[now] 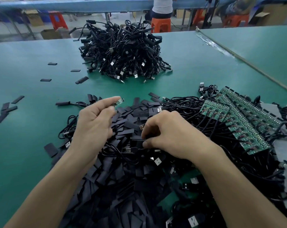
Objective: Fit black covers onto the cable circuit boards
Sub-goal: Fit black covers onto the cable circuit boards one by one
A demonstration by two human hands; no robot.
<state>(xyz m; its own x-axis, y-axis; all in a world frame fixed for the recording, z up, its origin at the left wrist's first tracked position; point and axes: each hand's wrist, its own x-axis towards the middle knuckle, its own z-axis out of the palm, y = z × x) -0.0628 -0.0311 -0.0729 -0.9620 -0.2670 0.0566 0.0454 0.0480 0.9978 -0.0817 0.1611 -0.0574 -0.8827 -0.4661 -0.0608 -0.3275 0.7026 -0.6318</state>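
Note:
My left hand (94,125) pinches a small green circuit board (119,101) between thumb and forefinger, held above a heap of flat black covers (123,178). My right hand (170,134) presses down into that heap, thumb and fingers closed on one black cover (137,139). Rows of bare green circuit boards (238,119) with black cables lie just right of my right hand.
A tall pile of finished black cables (123,51) with USB plugs sits at the far middle of the green table (24,66). Loose black covers (6,109) are scattered to the left. A person sits on an orange stool (161,24) beyond the table.

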